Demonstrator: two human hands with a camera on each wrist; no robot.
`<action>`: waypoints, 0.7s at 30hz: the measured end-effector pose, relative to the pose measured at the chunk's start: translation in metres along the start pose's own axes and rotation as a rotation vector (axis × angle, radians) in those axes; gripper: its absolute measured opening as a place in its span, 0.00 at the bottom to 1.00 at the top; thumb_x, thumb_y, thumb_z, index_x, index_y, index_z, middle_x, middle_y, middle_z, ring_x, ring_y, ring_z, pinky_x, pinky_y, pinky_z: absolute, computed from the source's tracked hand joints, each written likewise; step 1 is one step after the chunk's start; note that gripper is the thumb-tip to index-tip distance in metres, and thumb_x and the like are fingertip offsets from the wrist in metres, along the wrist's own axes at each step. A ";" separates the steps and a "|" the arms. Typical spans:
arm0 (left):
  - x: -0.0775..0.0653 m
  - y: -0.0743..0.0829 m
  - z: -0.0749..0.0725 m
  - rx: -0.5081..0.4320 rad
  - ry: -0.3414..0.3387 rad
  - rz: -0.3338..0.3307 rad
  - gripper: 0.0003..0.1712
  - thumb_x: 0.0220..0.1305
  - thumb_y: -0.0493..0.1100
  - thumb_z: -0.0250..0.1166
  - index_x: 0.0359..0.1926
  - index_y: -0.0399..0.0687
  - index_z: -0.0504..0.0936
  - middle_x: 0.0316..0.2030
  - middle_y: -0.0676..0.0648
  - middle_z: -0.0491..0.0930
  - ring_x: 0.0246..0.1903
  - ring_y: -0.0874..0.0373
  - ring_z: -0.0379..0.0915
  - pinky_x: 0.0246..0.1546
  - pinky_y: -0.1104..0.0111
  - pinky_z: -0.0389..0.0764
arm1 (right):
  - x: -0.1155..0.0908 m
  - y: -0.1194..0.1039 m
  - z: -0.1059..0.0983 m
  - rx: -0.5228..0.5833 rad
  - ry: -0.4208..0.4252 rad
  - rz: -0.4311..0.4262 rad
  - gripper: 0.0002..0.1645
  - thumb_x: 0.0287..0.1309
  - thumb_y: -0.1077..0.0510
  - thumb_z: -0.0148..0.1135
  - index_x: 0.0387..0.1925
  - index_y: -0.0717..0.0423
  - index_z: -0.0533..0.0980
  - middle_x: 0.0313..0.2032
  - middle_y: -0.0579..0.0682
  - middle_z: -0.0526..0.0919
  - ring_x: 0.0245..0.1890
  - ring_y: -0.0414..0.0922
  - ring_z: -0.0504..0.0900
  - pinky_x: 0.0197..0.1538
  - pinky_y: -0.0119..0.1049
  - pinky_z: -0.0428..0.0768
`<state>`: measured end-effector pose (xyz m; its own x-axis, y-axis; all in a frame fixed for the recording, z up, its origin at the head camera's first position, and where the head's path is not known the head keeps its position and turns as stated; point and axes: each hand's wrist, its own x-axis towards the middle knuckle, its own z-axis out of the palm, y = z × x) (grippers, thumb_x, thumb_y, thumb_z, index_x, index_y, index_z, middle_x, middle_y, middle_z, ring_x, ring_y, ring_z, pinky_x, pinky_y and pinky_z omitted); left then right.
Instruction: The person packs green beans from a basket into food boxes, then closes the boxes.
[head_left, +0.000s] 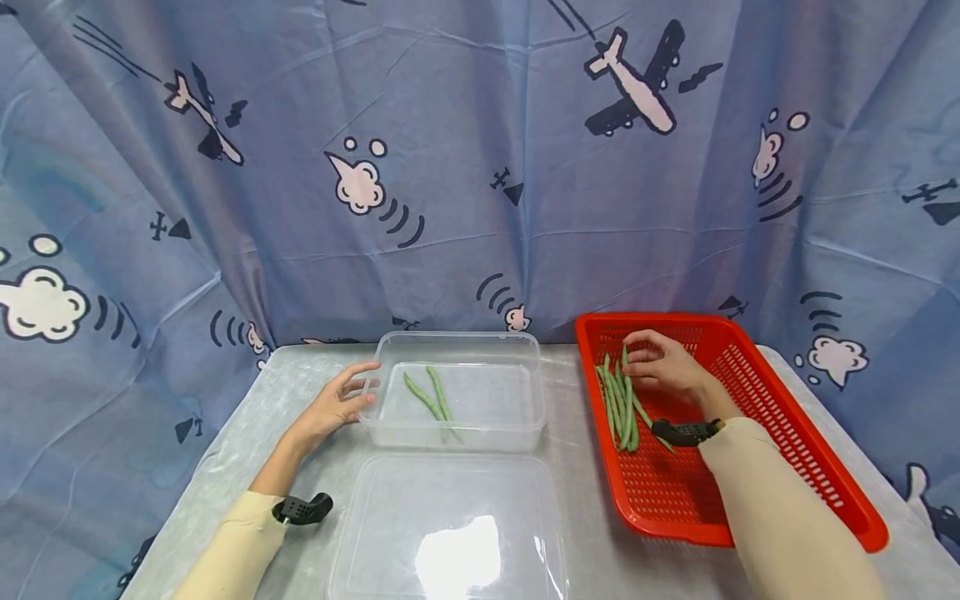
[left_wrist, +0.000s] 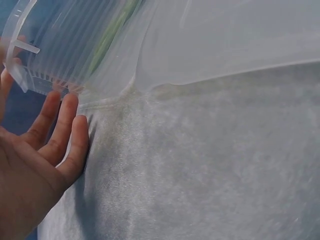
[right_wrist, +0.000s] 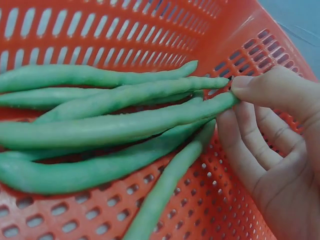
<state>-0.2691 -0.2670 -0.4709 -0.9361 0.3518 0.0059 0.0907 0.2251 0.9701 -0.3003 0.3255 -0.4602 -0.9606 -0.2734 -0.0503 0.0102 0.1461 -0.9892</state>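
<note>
In the head view, my left hand (head_left: 339,402) is at the left side of a clear plastic container (head_left: 457,437), fingers spread and touching or very near its wall. Two green beans (head_left: 437,393) lie crossed inside. The left wrist view has the same container wall (left_wrist: 115,75) just past the fingertips. Over on the right, my right hand (head_left: 670,368) reaches into a red plastic basket (head_left: 678,492). Its thumb and index finger pinch the tip of a green bean (right_wrist: 125,127). More beans (right_wrist: 85,172) lie bunched around that one, along the basket's left side.
A clear lid (head_left: 450,525) lies flat in front of the container, reflecting light. Both stand on a table with a pale cover (head_left: 585,517). Behind the table hangs a blue curtain (head_left: 450,167) with printed planes and clouds.
</note>
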 end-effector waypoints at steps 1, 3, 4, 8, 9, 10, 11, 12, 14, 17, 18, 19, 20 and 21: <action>0.000 0.000 0.000 0.001 0.002 -0.004 0.32 0.75 0.34 0.59 0.76 0.46 0.63 0.70 0.28 0.60 0.69 0.33 0.53 0.36 0.61 0.75 | 0.000 0.000 0.000 0.008 0.001 -0.006 0.31 0.66 0.71 0.63 0.65 0.69 0.61 0.44 0.59 0.76 0.40 0.48 0.83 0.42 0.41 0.83; 0.000 0.000 0.000 0.004 0.007 -0.008 0.32 0.75 0.34 0.59 0.76 0.46 0.63 0.70 0.28 0.60 0.69 0.34 0.54 0.36 0.61 0.75 | 0.002 0.000 -0.001 0.023 0.004 -0.018 0.30 0.66 0.72 0.63 0.65 0.69 0.61 0.44 0.58 0.77 0.40 0.47 0.83 0.42 0.41 0.83; 0.000 0.000 0.000 0.003 0.008 -0.008 0.32 0.75 0.34 0.59 0.76 0.46 0.63 0.70 0.28 0.60 0.69 0.33 0.54 0.36 0.60 0.75 | 0.002 0.000 -0.001 0.025 0.002 -0.023 0.30 0.66 0.72 0.62 0.65 0.69 0.61 0.44 0.58 0.77 0.40 0.47 0.83 0.43 0.41 0.83; 0.000 0.000 0.000 0.004 0.008 -0.005 0.32 0.74 0.34 0.59 0.76 0.47 0.63 0.70 0.28 0.60 0.69 0.33 0.54 0.37 0.59 0.74 | 0.003 -0.004 -0.001 0.049 0.014 -0.025 0.32 0.65 0.72 0.63 0.66 0.69 0.61 0.45 0.59 0.77 0.40 0.46 0.83 0.45 0.43 0.83; 0.000 0.000 0.000 0.003 0.009 -0.004 0.32 0.74 0.34 0.60 0.75 0.47 0.63 0.70 0.27 0.60 0.69 0.33 0.54 0.37 0.58 0.74 | 0.003 -0.005 -0.002 0.050 0.014 -0.025 0.33 0.65 0.71 0.64 0.66 0.69 0.60 0.45 0.59 0.77 0.40 0.46 0.83 0.46 0.43 0.83; 0.000 0.001 0.000 0.002 0.008 -0.002 0.32 0.74 0.34 0.60 0.76 0.46 0.62 0.70 0.27 0.60 0.69 0.33 0.54 0.38 0.58 0.74 | 0.003 -0.007 -0.002 0.056 0.021 -0.024 0.33 0.65 0.71 0.64 0.66 0.68 0.60 0.46 0.59 0.77 0.41 0.46 0.83 0.46 0.42 0.83; 0.000 0.001 0.000 0.003 0.008 -0.002 0.33 0.74 0.34 0.60 0.76 0.46 0.62 0.70 0.27 0.60 0.69 0.33 0.54 0.38 0.58 0.74 | 0.003 -0.009 -0.002 0.061 0.029 -0.024 0.33 0.65 0.70 0.65 0.67 0.68 0.60 0.46 0.58 0.77 0.41 0.46 0.83 0.47 0.42 0.83; 0.000 0.001 0.000 0.003 0.007 -0.001 0.33 0.74 0.33 0.60 0.76 0.46 0.62 0.70 0.27 0.61 0.69 0.33 0.54 0.38 0.58 0.73 | 0.004 -0.011 -0.003 0.059 0.034 -0.026 0.34 0.65 0.70 0.65 0.67 0.68 0.60 0.46 0.58 0.77 0.42 0.46 0.82 0.47 0.41 0.82; 0.001 0.001 0.001 0.005 0.005 0.000 0.33 0.74 0.33 0.60 0.76 0.45 0.61 0.70 0.27 0.61 0.68 0.33 0.55 0.38 0.58 0.73 | 0.004 -0.014 -0.005 0.059 0.036 -0.028 0.34 0.66 0.69 0.65 0.67 0.68 0.60 0.46 0.57 0.78 0.42 0.45 0.82 0.46 0.40 0.82; 0.001 0.001 0.001 0.012 0.007 -0.003 0.34 0.74 0.33 0.60 0.76 0.45 0.60 0.69 0.27 0.61 0.68 0.32 0.56 0.38 0.58 0.73 | 0.005 -0.018 -0.006 0.070 0.037 -0.032 0.34 0.66 0.69 0.64 0.67 0.68 0.60 0.45 0.55 0.79 0.42 0.44 0.83 0.46 0.40 0.83; 0.001 0.001 0.001 0.015 0.007 -0.004 0.34 0.74 0.33 0.60 0.77 0.45 0.60 0.69 0.27 0.61 0.68 0.32 0.56 0.38 0.58 0.73 | 0.006 -0.020 -0.006 0.078 0.035 -0.035 0.33 0.66 0.69 0.64 0.67 0.68 0.60 0.45 0.55 0.79 0.42 0.44 0.83 0.46 0.40 0.83; 0.001 0.001 0.001 0.019 0.010 -0.006 0.34 0.74 0.33 0.60 0.77 0.45 0.60 0.70 0.28 0.61 0.68 0.32 0.55 0.38 0.58 0.73 | 0.006 -0.021 -0.006 0.092 0.033 -0.040 0.33 0.66 0.70 0.64 0.67 0.68 0.60 0.45 0.55 0.79 0.42 0.44 0.83 0.46 0.40 0.83; 0.000 0.001 0.001 0.020 0.012 -0.008 0.34 0.74 0.33 0.60 0.77 0.46 0.60 0.70 0.28 0.61 0.68 0.32 0.55 0.39 0.57 0.73 | 0.006 -0.022 -0.006 0.105 0.032 -0.044 0.32 0.66 0.70 0.63 0.67 0.68 0.60 0.45 0.55 0.79 0.42 0.45 0.83 0.46 0.40 0.83; 0.000 0.001 0.001 0.024 0.014 -0.011 0.34 0.74 0.33 0.60 0.77 0.47 0.60 0.70 0.28 0.60 0.68 0.32 0.55 0.40 0.57 0.73 | 0.006 -0.024 -0.006 0.114 0.031 -0.048 0.32 0.66 0.71 0.63 0.66 0.68 0.61 0.45 0.55 0.79 0.42 0.45 0.83 0.46 0.40 0.83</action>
<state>-0.2690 -0.2661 -0.4702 -0.9417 0.3363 -0.0012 0.0883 0.2507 0.9640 -0.3081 0.3263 -0.4361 -0.9689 -0.2475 0.0000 -0.0063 0.0244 -0.9997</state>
